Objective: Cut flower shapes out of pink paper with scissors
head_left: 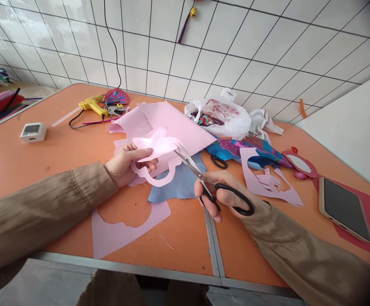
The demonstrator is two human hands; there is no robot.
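My left hand (130,163) pinches a pink flower-shaped cutout (157,143) between thumb and fingers. A curved pink strip (161,180) hangs below it. In my right hand (232,191) are black-handled scissors (200,175), my thumb and fingers through the loops. Their blades are parted at the cutout's right edge, by a thin trailing strip. Beneath and behind lie a large pink sheet (172,117) and a blue piece of sheet material (180,185). A pink offcut (124,233) with a curved edge lies nearer me.
At the back left lie a yellow glue gun (94,105) and a small white device (33,132). A plastic bag (236,117) stands at the back, with colourful fabric (251,148) before it. To the right are another pink offcut (287,193), a hand mirror (300,163) and a phone (344,208).
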